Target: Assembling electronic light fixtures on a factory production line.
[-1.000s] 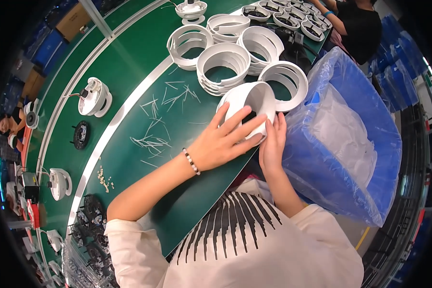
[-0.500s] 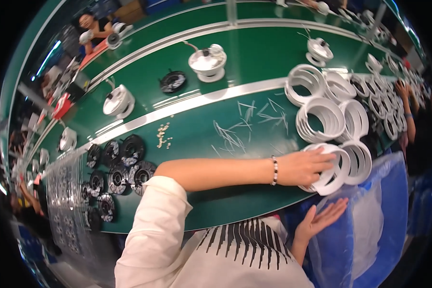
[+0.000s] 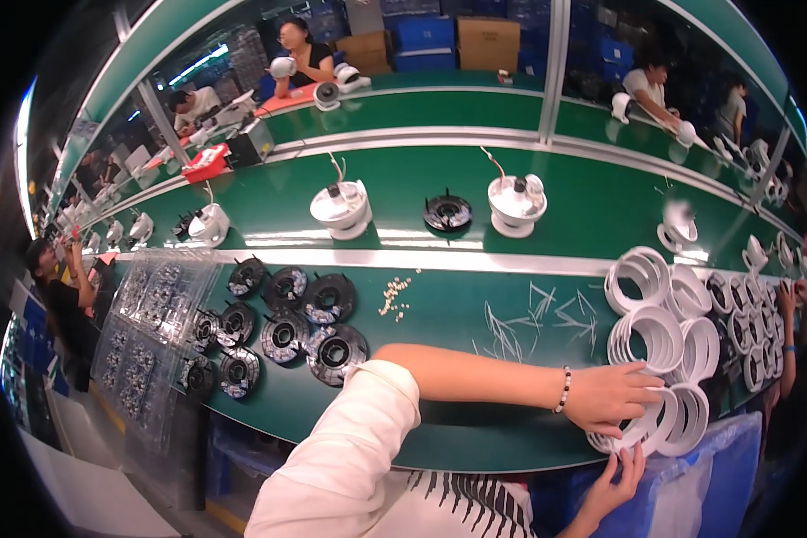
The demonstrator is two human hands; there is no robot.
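My left arm, in a white sleeve and with a beaded bracelet, reaches across to the right side of the green bench. My left hand (image 3: 611, 398) is closed over the nearest stack of white plastic rings (image 3: 663, 414), its fingers on the rim. Beside the bench's front edge, my right hand (image 3: 617, 480) pinches the near rim of the same ring with thumb and fingertips. More stacked white rings (image 3: 647, 341) stand just beyond. Thin clear strips (image 3: 507, 330) lie scattered to the left of the stacks, and small cream-coloured pieces (image 3: 394, 298) farther left.
Round black parts (image 3: 284, 335) cover the left of the bench, beside clear plastic trays (image 3: 143, 309). White lamp-like housings (image 3: 516, 208) and a black disc (image 3: 446, 213) sit on the line behind. Blue plastic-lined bin (image 3: 717, 475) stands front right. Co-workers sit around.
My right hand has risen from beside the bench, where it was open, and now grips the ring's near edge. My left hand stays at that stack. The view has tilted up and levelled.
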